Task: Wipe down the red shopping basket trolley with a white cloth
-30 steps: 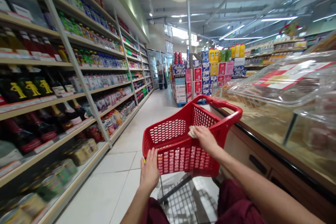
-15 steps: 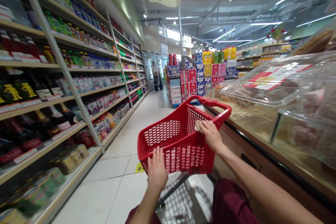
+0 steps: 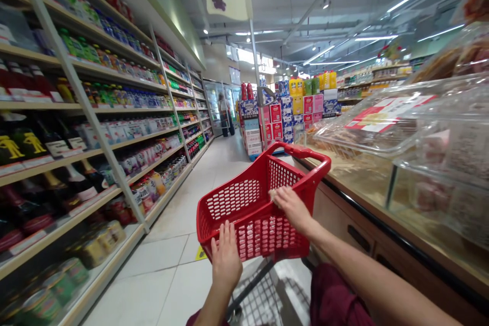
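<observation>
A red plastic shopping cart (image 3: pixel 229 197) with a perforated basket stands in front of me. At the near side of the basket, my left hand (image 3: pixel 226 257) rests with fingers stretched out flat and holds nothing. My right hand (image 3: pixel 292 206) is on the near top rim, its fingers pressed over a crumpled whitish wipe (image 3: pixel 272 194). Most of the wipe is hidden under the fingers. The cart's red handle (image 3: pixel 311 155) lies beyond my right hand. A pole with a cream bear flag (image 3: pixel 227 0) rises behind the cart.
Shelves of bottles and cans (image 3: pixel 126 107) line the left side. At the right, a counter with a black edge (image 3: pixel 367 214) carries clear plastic food packages (image 3: pixel 378 112). Stacked drink cartons (image 3: pixel 275 122) stand ahead, and a person (image 3: pixel 224 114) is farther down the aisle.
My right hand has slid left along the basket's rim with the wipe, away from the handle end. My left hand stays at the near side. The camera view has shifted slightly.
</observation>
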`<state>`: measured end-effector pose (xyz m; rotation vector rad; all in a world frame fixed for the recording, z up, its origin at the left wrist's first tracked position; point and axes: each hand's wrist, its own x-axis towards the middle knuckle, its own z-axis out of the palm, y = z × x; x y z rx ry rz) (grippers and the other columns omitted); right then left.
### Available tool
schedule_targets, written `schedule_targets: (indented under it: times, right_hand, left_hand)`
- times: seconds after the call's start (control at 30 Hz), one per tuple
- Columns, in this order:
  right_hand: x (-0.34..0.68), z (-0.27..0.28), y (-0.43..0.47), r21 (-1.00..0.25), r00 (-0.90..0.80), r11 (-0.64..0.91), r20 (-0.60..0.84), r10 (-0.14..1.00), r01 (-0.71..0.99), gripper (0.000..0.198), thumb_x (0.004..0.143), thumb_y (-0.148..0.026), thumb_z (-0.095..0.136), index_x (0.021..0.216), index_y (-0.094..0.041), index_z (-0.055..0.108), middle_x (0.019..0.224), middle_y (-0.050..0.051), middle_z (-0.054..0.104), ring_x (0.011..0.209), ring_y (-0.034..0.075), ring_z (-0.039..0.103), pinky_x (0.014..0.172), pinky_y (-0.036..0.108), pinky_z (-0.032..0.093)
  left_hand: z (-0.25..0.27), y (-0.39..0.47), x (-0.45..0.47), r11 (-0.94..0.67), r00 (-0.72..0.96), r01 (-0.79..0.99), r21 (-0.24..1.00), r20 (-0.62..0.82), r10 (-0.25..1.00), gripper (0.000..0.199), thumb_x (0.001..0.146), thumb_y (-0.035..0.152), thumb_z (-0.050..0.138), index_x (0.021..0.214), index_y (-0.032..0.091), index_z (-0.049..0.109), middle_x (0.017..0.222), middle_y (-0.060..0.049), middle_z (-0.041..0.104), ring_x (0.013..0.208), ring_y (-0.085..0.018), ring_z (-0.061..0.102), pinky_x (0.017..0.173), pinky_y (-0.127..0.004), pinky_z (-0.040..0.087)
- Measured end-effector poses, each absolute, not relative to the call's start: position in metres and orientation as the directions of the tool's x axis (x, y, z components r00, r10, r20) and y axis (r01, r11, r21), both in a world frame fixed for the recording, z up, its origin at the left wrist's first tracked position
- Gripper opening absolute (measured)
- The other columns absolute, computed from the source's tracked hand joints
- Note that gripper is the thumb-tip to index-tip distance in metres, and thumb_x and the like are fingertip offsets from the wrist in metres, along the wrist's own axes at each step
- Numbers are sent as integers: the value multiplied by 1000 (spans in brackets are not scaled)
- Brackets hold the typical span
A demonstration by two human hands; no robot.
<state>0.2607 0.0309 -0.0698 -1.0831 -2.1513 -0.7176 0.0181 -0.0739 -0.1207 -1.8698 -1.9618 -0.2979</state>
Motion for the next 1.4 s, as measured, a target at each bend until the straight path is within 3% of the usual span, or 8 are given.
schedule_targets:
  times: [0.1, 0.3, 0.5, 0.73, 0.9, 1.1, 1.27, 1.4]
  right_hand:
    - [254, -77, 27, 241, -577, 605, 679, 454, 759, 34, 84, -11, 39, 112, -21, 55, 118, 5, 54, 115, 21, 41, 96, 41, 34]
    - [299, -55, 42, 93, -319, 390, 759, 567, 916, 34, 85, -10, 34, 109, -15, 58, 118, 13, 53, 115, 24, 41, 96, 44, 33]
    - [234, -82, 20, 163, -566, 662, 687, 455, 731, 34, 87, -15, 38, 117, -24, 51, 117, 5, 55, 113, 19, 43, 96, 41, 35]
    - [258, -66, 33, 40, -306, 426, 756, 578, 904, 34, 84, -9, 35, 108, -14, 58, 115, 12, 55, 113, 24, 43, 96, 45, 34]
    - [221, -83, 20, 129, -499, 609, 714, 491, 783, 33, 85, -12, 37, 112, -20, 55, 115, 5, 56, 113, 21, 44, 96, 41, 35]
    - [240, -78, 28, -4, -277, 444, 776, 567, 896, 35, 85, -8, 33, 109, -15, 57, 117, 13, 54, 115, 24, 42, 96, 46, 32]
    - [193, -93, 9, 80, -516, 676, 712, 476, 733, 32, 84, -11, 40, 112, -18, 54, 116, 7, 55, 113, 21, 43, 96, 41, 35]
    - [201, -87, 11, 10, -409, 585, 725, 554, 811, 33, 83, -7, 39, 111, -16, 56, 118, 10, 54, 115, 23, 42, 97, 43, 34]
  left_hand:
    - [-122, -73, 17, 60, 13, 986, -153, 438, 899, 69, 63, 7, 35, 131, 14, 25, 141, -7, 22, 129, -22, 19, 102, -48, 21]
    - [-123, -74, 22, 91, -23, 986, -137, 434, 901, 69, 65, 6, 34, 132, 13, 22, 141, -9, 20, 130, -24, 17, 101, -50, 21]
    - [-120, -76, 20, 74, -6, 987, -144, 421, 907, 68, 65, 6, 34, 132, 16, 22, 141, -7, 21, 130, -22, 17, 103, -50, 18]
    - [-118, -78, 24, 98, -28, 983, -153, 404, 914, 67, 66, 5, 33, 132, 13, 22, 141, -8, 18, 130, -23, 17, 101, -51, 21]
    - [-122, -78, 23, 83, -9, 984, -158, 422, 907, 68, 66, 5, 33, 132, 16, 21, 141, -8, 21, 130, -22, 17, 102, -51, 19]
    - [-120, -81, 31, 125, -60, 984, -130, 419, 906, 68, 65, 5, 34, 132, 13, 22, 141, -10, 20, 130, -24, 16, 102, -51, 19]
    - [-116, -84, 34, 111, -47, 985, -135, 408, 912, 67, 66, 4, 32, 131, 14, 24, 141, -9, 21, 130, -22, 17, 102, -52, 17]
    - [-117, -84, 35, 99, -42, 987, -124, 399, 916, 67, 66, 5, 32, 132, 12, 22, 141, -10, 20, 130, -22, 16, 102, -53, 17]
